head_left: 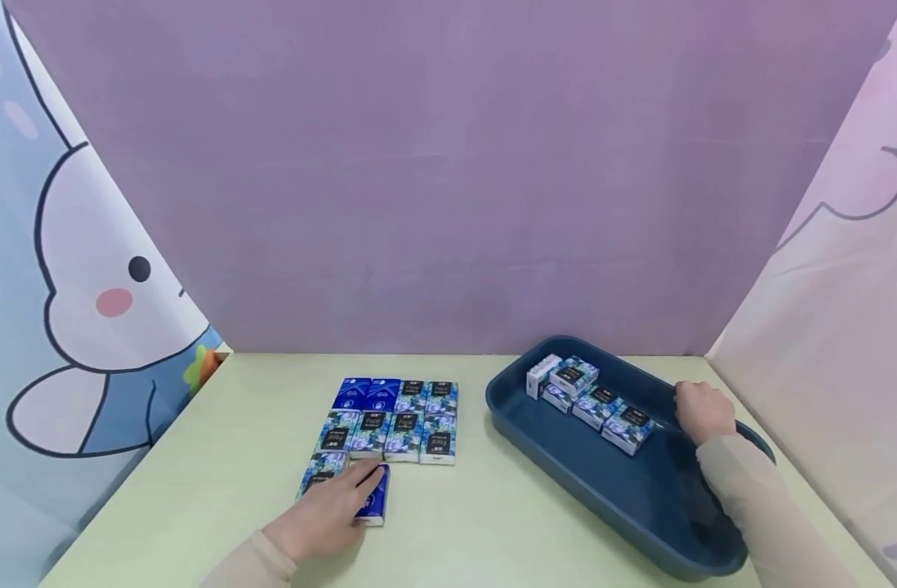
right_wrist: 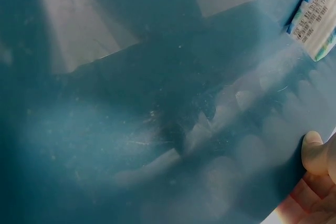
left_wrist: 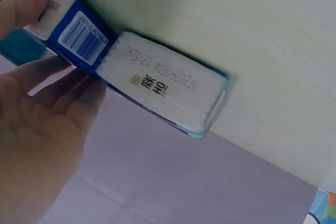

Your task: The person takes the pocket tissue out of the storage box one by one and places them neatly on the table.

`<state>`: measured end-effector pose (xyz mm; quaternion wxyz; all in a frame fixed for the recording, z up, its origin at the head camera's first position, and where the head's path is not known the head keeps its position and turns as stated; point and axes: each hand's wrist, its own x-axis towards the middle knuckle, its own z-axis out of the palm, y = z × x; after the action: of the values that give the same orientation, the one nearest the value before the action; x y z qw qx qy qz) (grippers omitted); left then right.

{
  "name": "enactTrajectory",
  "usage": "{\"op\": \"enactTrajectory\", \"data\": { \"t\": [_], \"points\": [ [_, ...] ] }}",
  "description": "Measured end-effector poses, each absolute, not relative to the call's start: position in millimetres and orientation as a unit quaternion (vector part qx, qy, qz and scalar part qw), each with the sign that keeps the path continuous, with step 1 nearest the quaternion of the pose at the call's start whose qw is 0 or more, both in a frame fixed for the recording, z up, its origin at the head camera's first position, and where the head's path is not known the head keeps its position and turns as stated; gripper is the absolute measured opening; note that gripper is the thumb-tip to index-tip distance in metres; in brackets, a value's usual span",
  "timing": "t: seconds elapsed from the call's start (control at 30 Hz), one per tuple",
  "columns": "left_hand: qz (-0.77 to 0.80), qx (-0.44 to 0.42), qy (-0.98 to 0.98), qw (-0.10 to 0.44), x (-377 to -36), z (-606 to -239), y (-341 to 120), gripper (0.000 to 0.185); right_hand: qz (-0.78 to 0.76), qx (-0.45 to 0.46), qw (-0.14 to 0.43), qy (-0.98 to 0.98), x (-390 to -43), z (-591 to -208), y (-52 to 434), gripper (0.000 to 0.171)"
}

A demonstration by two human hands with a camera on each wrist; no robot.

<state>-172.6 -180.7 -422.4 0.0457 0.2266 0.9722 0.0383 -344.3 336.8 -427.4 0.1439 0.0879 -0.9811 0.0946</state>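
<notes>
From where I stand, the neat block on the pale yellow-green worktop (head_left: 485,523) looks more than half laid out, if the packs in the tray belong to it too. Just beyond the left hand (head_left: 329,508) lie two full rows of four: two glossy dark-blue rectangular packs (head_left: 367,394) and six small white packs printed with blue-green flowers (head_left: 403,435). The third row has only two, a flowered one partly behind that hand and a single dark-blue pack (head_left: 376,500) at its fingers. Five more packs (head_left: 628,427) sit to the left of the right hand (head_left: 704,411), inside the deep navy-blue plastic tray (head_left: 662,506), so those seem left to place. The left hand is partly closed, pinching the single blue pack between thumb and fingers; the right hand grips the tray's rim, thumb on the inner side, fingers outside.
</notes>
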Motion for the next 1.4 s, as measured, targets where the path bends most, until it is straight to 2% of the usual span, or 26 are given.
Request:
{"op": "enactTrajectory", "data": {
  "t": [0.47, 1.4],
  "points": [
    [0.027, 0.230, 0.973, -0.010, -175.9, -422.5, -185.1, 0.051, 0.091, 0.085, 0.141, -0.982, -345.8, -427.1, 338.4, 0.008],
    [0.042, 0.205, 0.978, -0.009, -178.7, -426.3, -192.6, 0.047, 0.088, 0.082, 0.151, -0.981, -344.1, -428.2, 336.7, 0.008]
  ]
}}
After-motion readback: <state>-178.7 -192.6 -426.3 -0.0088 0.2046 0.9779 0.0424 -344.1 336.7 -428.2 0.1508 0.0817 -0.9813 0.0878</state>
